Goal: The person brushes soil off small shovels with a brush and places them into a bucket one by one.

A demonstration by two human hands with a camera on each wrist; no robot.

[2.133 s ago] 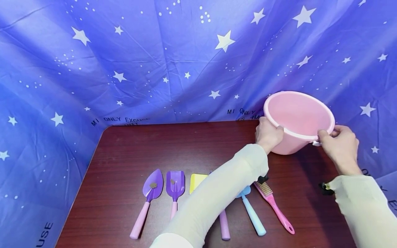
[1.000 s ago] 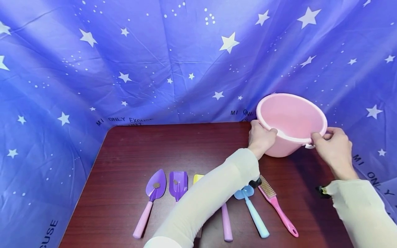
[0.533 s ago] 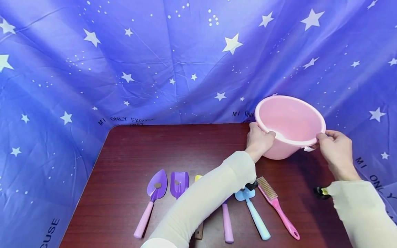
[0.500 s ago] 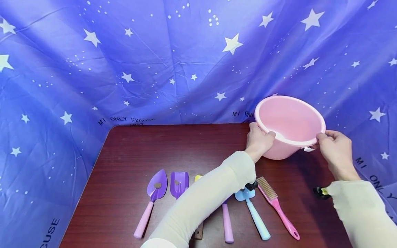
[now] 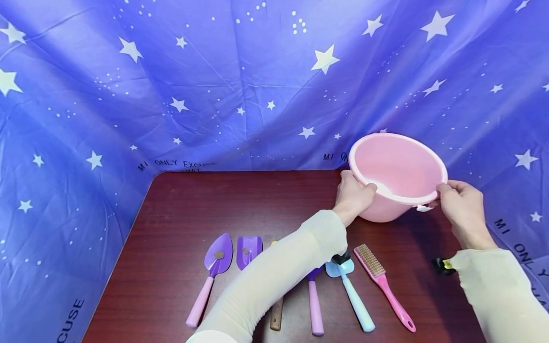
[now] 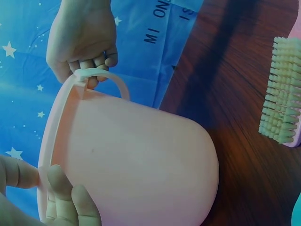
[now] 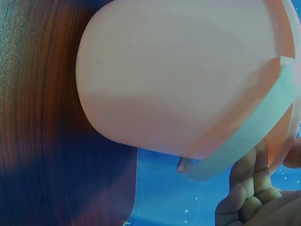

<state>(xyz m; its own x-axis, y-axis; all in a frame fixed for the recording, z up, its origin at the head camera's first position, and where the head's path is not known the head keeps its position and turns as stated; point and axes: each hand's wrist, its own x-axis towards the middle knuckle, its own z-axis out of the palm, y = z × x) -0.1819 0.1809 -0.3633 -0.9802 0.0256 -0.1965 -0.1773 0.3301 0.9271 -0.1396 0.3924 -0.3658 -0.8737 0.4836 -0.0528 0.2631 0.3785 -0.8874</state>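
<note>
A pink bucket (image 5: 386, 209) is at the back right of the table, its mouth tilted towards me. My left hand (image 5: 353, 193) grips the rim at the near left, thumb on top and fingers outside, as the left wrist view also shows. On the right side, my right hand (image 5: 465, 207) pinches the rim between thumb and fingers. The bucket's pale carrying handle (image 7: 249, 127) hangs beside the right fingers in the right wrist view. Whether the bucket's base touches the table cannot be told.
On the dark red table (image 5: 206, 205) lie a pointed purple trowel (image 5: 218, 257), a square purple shovel (image 5: 249, 250), a brown wooden handle (image 5: 276, 314), a pink handle (image 5: 315, 305), a light-blue tool (image 5: 356, 302) and a pink brush (image 5: 383, 281). My left sleeve covers some. A starry blue cloth (image 5: 257, 71) hangs behind.
Both hands have shifted the bucket a little to the left and nearer, keeping hold of its rim. The head view has also moved slightly. The tools on the table lie as before.
</note>
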